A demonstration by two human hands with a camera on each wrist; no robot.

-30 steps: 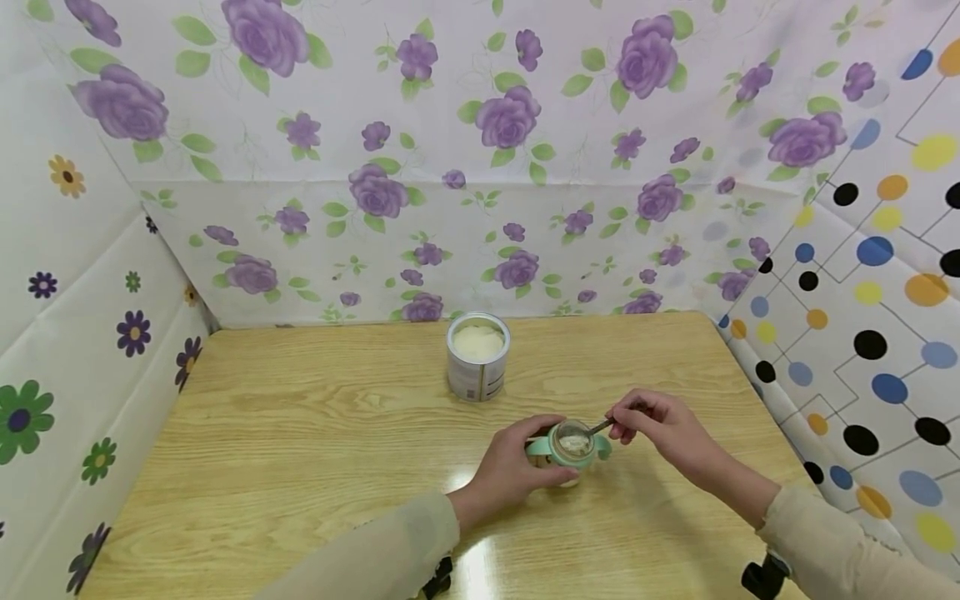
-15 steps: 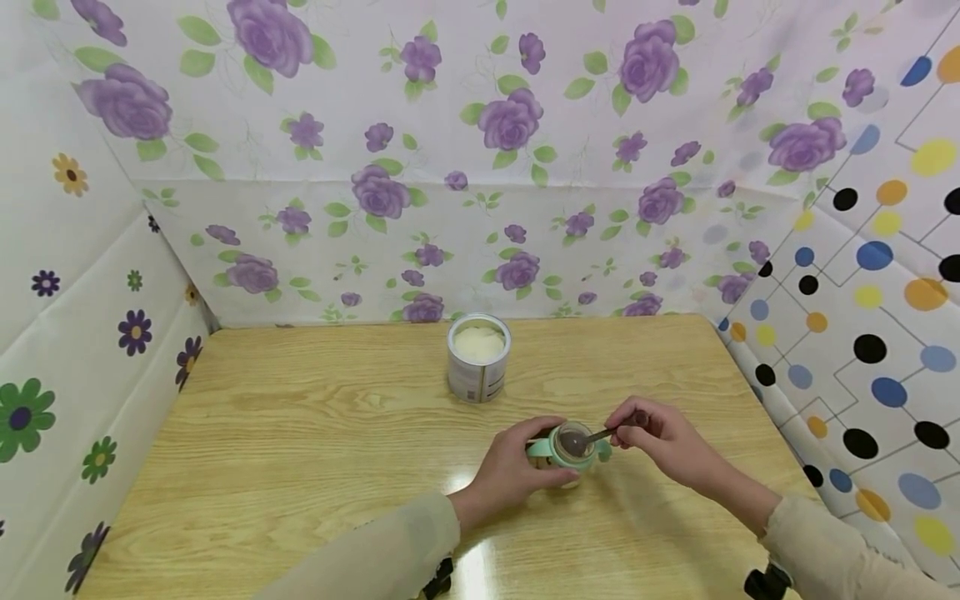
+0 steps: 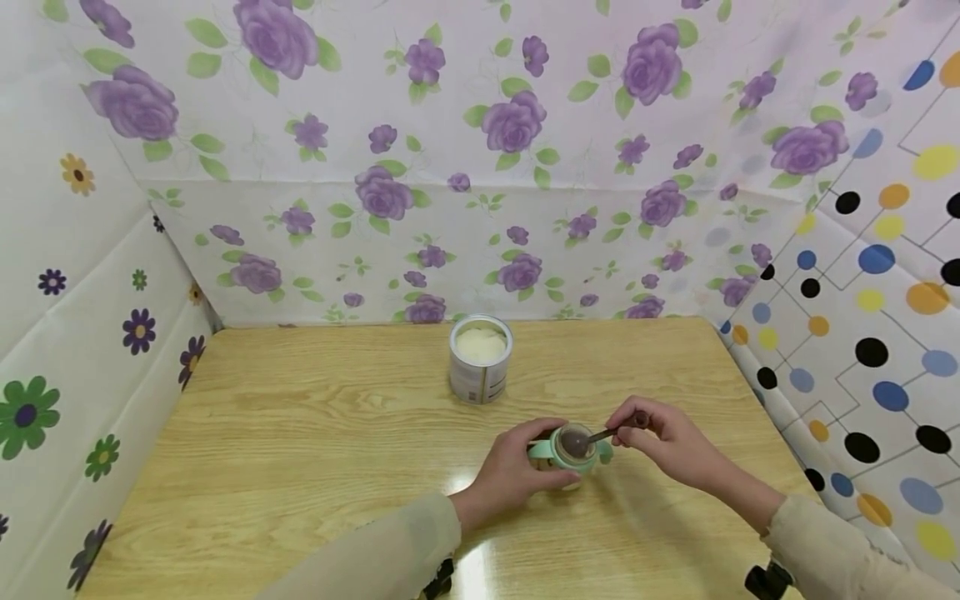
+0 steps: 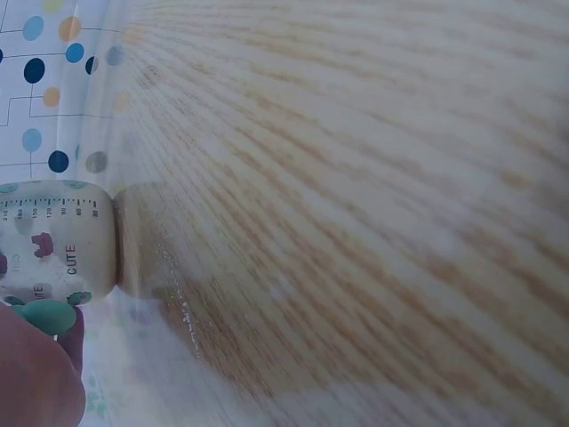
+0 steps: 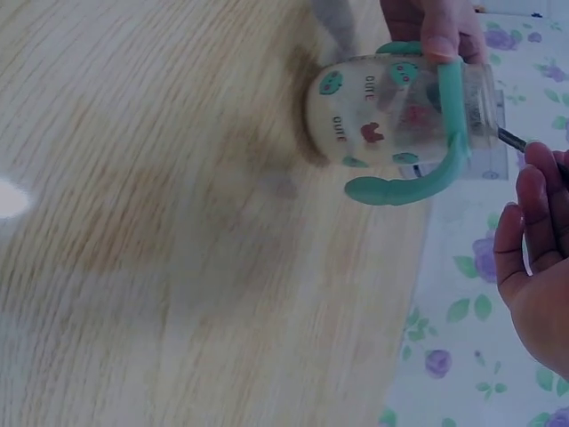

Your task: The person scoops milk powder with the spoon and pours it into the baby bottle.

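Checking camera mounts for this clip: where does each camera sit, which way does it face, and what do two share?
Head: on the head, facing forward and down at table, can, bottle and spoon; sleeves, left-hand grip and right-hand grip show.
Left wrist: on that wrist, facing the bottle's lower side and the table; part of the left-hand grip shows.
Right wrist: on that wrist, facing the bottle's printed side; both grips show in part.
Shared: head and right wrist both show bottle, spoon and both grips.
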